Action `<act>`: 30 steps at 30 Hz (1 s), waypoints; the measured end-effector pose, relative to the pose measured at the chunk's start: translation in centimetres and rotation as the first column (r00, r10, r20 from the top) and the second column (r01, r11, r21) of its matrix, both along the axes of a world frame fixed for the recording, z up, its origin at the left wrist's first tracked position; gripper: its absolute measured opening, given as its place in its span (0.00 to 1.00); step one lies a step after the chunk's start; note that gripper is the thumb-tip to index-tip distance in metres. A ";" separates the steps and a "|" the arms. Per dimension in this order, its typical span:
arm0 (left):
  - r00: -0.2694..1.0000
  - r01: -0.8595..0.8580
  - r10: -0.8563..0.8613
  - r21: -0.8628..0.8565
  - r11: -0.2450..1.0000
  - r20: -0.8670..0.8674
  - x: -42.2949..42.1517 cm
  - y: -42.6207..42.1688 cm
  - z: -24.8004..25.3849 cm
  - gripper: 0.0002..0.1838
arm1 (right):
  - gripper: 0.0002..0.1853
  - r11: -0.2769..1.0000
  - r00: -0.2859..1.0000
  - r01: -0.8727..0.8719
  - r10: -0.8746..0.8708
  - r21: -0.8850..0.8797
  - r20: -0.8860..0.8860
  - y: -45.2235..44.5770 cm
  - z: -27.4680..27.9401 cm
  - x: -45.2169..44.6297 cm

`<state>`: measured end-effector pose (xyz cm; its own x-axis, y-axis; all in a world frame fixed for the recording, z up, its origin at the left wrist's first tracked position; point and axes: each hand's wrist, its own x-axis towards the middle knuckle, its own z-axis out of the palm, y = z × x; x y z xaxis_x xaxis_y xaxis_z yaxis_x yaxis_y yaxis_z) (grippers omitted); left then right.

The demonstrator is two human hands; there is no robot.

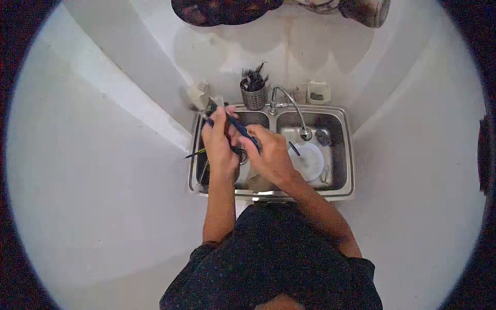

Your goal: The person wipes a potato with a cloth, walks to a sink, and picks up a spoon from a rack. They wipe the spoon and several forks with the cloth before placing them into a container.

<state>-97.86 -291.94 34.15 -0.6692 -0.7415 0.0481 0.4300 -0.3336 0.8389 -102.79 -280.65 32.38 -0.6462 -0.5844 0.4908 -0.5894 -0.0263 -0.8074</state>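
Both hands are raised over the left basin of the steel double sink. My right hand (268, 152) is closed on a dark blue-handled utensil (242, 129), which points up and left. Its pale far end is blurred, so its kind is unclear. My left hand (218, 139) is closed around a second utensil with a dark handle (208, 121). The tip of that one is smeared by motion to the left of the fingers. The two hands are close together, and the fingers partly hide both utensils.
In the right basin a white plate (312, 164) lies below the faucet (293, 101), with a dark handle (294, 149) at its edge and a dark scrubber (323, 137) behind. A cutlery holder (254, 98) and a small wall tray (318, 88) stand at the back. Pans (222, 11) hang above.
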 end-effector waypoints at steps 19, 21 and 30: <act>0.960 0.260 -0.267 -0.080 0.962 -0.091 -0.2 -1.2 -3.3 0.31 | 0.14 0.985 0.971 -0.134 0.109 0.106 0.211 1.7 -0.9 -1.1; 0.965 0.234 -0.244 -0.101 0.967 -0.100 0.0 -1.9 -3.5 0.30 | 0.16 0.993 0.959 -0.101 0.082 0.056 0.270 2.0 -1.4 -1.9; 0.946 0.302 -0.299 0.007 0.953 -0.126 -1.2 1.1 -3.9 0.30 | 0.15 0.979 0.997 0.081 -0.077 -0.188 0.024 0.7 1.5 -0.2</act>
<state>-99.07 -290.86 30.28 -0.8512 -0.5093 0.1271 0.4053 -0.4838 0.7757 -103.02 -279.91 33.92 -0.6958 -0.4293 0.5758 -0.5820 -0.1327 -0.8023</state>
